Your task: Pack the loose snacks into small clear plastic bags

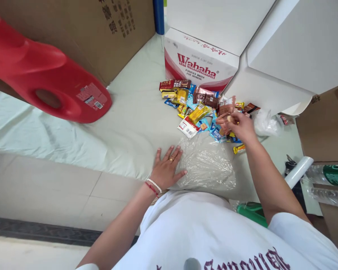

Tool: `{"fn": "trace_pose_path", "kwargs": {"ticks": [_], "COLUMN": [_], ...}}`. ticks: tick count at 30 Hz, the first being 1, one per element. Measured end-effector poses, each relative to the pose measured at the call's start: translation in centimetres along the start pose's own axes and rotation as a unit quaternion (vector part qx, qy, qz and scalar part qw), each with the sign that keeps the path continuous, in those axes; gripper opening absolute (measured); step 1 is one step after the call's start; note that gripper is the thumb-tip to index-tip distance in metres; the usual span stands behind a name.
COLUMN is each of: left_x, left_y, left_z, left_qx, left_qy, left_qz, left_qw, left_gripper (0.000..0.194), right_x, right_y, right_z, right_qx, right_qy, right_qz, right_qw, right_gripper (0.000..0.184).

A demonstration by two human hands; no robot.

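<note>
My left hand point(168, 168) lies flat with spread fingers on the pale green cloth point(126, 138), at the left edge of a clear plastic bag point(208, 161) spread out flat. Over the right side of a pile of wrapped snacks, my right hand point(242, 125) pinches a reddish-brown snack packet point(224, 120). Yellow snack packets point(198, 113), blue packets point(216, 131), dark brown packets point(211, 101) and a red and white packet point(188, 127) make up the pile. Part of the pile is hidden behind my right hand.
Behind the pile stands a Wahaha water carton point(197, 63). A large red jug point(53, 82) is at the left, beside a brown cardboard box point(81, 30). On the right are a crumpled white plastic bag point(267, 123), a white roll point(300, 170) and plastic bottles point(329, 195).
</note>
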State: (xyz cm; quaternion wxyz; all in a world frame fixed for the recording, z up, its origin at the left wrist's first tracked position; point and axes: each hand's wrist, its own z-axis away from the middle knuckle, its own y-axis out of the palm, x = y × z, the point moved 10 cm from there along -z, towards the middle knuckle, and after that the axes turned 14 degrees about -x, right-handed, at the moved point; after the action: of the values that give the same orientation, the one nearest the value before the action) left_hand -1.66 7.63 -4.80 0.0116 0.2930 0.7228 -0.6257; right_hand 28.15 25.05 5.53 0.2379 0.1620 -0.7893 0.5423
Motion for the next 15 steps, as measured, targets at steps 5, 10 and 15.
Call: {"fn": "trace_pose_path", "kwargs": {"ticks": [5, 10, 15], "left_x": [0.2, 1.3, 2.3], "left_y": [-0.4, -0.3, -1.9], "left_z": [-0.4, -0.8, -0.1], "left_qx": [-0.025, -0.046, -0.142], "left_qy": [-0.008, 0.0, 0.002], "left_qz": [0.004, 0.019, 0.03], "left_qw": [1.0, 0.999, 0.989], "left_gripper": [0.055, 0.054, 0.061], "right_x": [4.5, 10.1, 8.9], "right_y": [-5.0, 3.0, 6.5], "right_z": [4.9, 13.9, 17.0], "right_qx": [0.013, 0.225, 0.214], "right_qy": [-0.12, -0.302, -0.315], "right_qz": [-0.096, -0.126, -0.1], "right_qw": [0.988, 0.918, 0.919], "right_gripper": [0.044, 0.042, 0.047]}}
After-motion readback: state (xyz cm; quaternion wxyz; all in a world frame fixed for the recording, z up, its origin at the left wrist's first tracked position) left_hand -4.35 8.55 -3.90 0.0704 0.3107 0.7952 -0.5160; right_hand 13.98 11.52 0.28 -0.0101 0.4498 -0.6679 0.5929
